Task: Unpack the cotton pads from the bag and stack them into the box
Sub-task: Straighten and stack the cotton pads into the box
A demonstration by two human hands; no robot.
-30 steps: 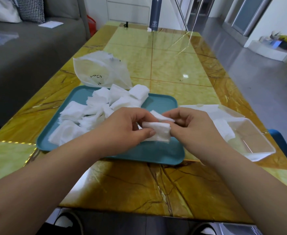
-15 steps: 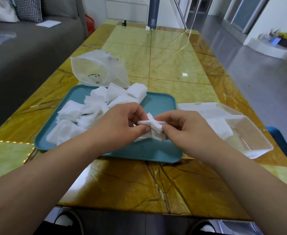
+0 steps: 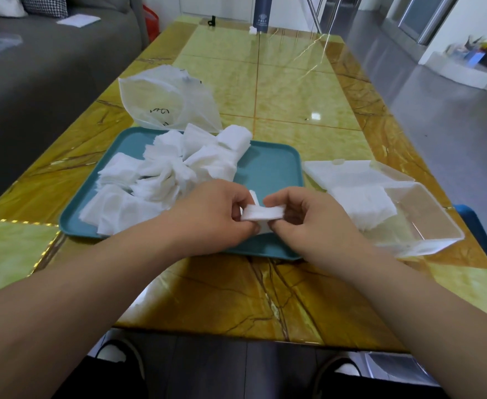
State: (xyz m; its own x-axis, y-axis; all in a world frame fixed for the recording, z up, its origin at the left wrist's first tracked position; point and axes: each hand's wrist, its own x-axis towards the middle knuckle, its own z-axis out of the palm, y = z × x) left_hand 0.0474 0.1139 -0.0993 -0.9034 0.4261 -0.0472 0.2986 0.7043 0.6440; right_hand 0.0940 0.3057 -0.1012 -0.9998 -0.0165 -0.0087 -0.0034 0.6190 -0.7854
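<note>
Pinching from both sides in the head view, the left grip [image 3: 213, 214] and the right grip [image 3: 305, 223] together grasp a small stack of cotton pads [image 3: 262, 213]. The thumbs sit underneath and the curled fingers come over the top, and one more pad stands on edge just behind the stack, between the two grips. The stack is held over the near right part of a teal tray [image 3: 271, 162], and whether it touches the tray cannot be told. Left of the left grip and beyond it, a loose heap of pads [image 3: 161, 180] covers most of that side of the tray. Farther out past the heap, the bag [image 3: 167, 102] lies crumpled on the yellow marbled surface [image 3: 265, 295], translucent with dark scribbles, its near edge reaching the tray's far rim. Right of the right grip, the clear box [image 3: 426, 214] sits on the surface just beside the tray, with a white layer of pads [image 3: 363, 205] at the end nearest that grip. A pale lid [image 3: 343, 171] lies flat just beyond them. Well beyond both grips a dark bottle [image 3: 261, 12] stands at the far end of the surface, and a grey sofa [image 3: 35, 67] runs along the left.
</note>
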